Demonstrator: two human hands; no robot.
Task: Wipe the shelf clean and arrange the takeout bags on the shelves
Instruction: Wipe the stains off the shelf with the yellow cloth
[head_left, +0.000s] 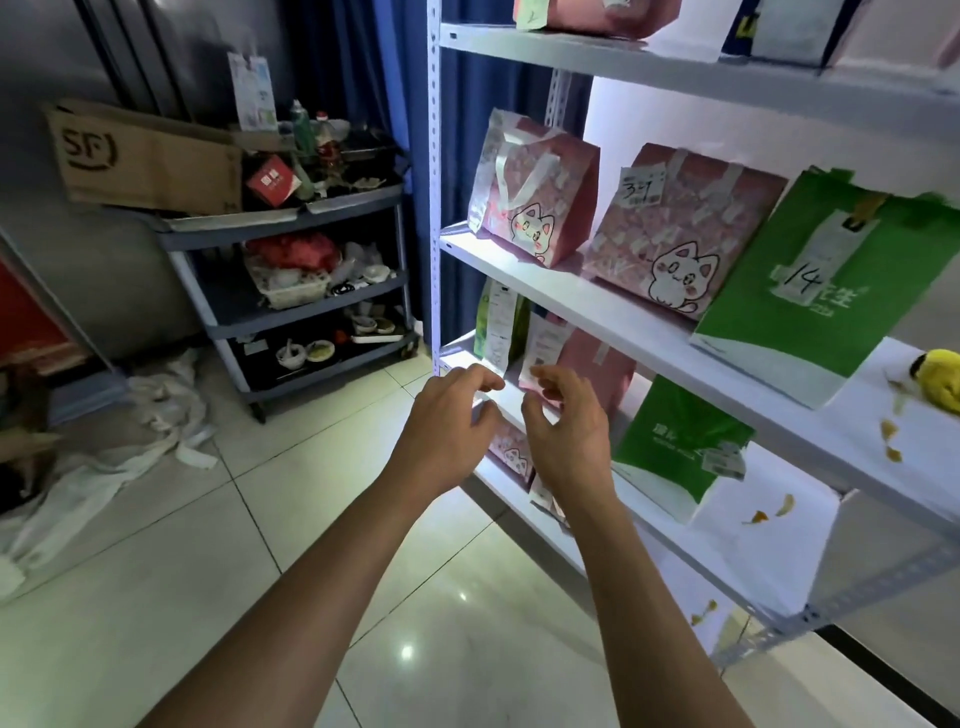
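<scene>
The white metal shelving unit (597, 306) carries the takeout bags on several tiers, and its right-hand boards bear orange-brown food scraps (891, 439) beside a yellow crumpled object (943, 376), which may be a cloth; it cannot be confirmed. On the middle tier, the green and white paper bag marked 14 (810, 291) leans outward with its lower corner past the board edge; a knock to the frame could tip it onto the tiled floor (363, 597). Two pink cat-print paper bags (670, 228) stand left of it. One tier down, a smaller pink bag with a long white receipt (545, 345) stands near the front edge. The left hand (447, 421) and right hand (566, 426) hover just before it, fingers loosely curled, holding nothing. Grasping the receipt instead of the bag body risks tearing it free. Sliding bags across unwiped residue would likely soil their bases.
</scene>
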